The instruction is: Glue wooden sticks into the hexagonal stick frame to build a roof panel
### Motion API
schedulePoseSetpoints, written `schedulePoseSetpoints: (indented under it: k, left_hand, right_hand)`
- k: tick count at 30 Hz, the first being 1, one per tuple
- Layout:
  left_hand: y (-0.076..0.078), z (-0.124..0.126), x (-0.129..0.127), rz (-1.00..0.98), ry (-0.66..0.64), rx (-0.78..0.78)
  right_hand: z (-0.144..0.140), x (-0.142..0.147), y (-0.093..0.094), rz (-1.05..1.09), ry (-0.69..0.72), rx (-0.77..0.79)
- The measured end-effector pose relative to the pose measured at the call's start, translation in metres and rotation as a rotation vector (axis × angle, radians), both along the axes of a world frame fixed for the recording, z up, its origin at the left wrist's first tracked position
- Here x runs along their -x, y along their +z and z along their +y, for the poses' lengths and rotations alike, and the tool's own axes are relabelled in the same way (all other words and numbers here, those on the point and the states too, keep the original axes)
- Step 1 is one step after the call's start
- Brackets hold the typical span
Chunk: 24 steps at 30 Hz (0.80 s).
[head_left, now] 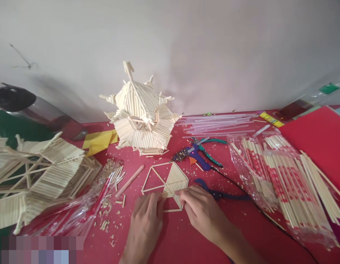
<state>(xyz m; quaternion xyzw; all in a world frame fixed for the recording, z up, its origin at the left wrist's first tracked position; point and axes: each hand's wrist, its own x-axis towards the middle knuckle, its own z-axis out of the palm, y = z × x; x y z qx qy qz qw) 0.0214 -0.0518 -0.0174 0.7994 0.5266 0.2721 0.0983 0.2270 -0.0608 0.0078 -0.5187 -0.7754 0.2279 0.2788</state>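
A flat hexagonal frame of thin wooden sticks lies on the red table top, partly filled with rows of sticks on its right side. My left hand rests fingers-down on the frame's near left edge. My right hand presses its fingertips on the frame's near right corner. Neither hand lifts anything. Whether a small stick lies under the fingers is hidden.
A finished stick pagoda roof stands by the wall. A larger stick structure sits at left. A purple glue gun, green-handled pliers, clear glue sticks, bagged chopsticks and red card lie right.
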Motion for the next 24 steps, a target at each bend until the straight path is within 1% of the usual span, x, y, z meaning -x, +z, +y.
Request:
schedulePoseSetpoints:
  k: [4, 12, 20, 22, 24]
  left_hand:
    - [0.001, 0.001, 0.000, 0.007, -0.006, 0.008]
    - [-0.004, -0.001, 0.003, 0.009, -0.031, 0.022]
    - [-0.005, 0.000, 0.003, 0.018, -0.054, -0.004]
    - [-0.005, 0.001, 0.003, 0.024, -0.053, -0.012]
    - [-0.004, 0.001, 0.003, 0.036, -0.059, -0.021]
  right_hand:
    - [-0.001, -0.001, 0.003, -0.021, 0.013, 0.020]
    - [-0.001, 0.001, 0.008, -0.025, 0.005, 0.003]
    - [-0.002, 0.002, 0.007, -0.048, 0.000, 0.023]
    - [-0.001, -0.005, 0.010, -0.027, -0.036, 0.004]
    - [0.003, -0.017, 0.015, -0.028, -0.123, -0.027]
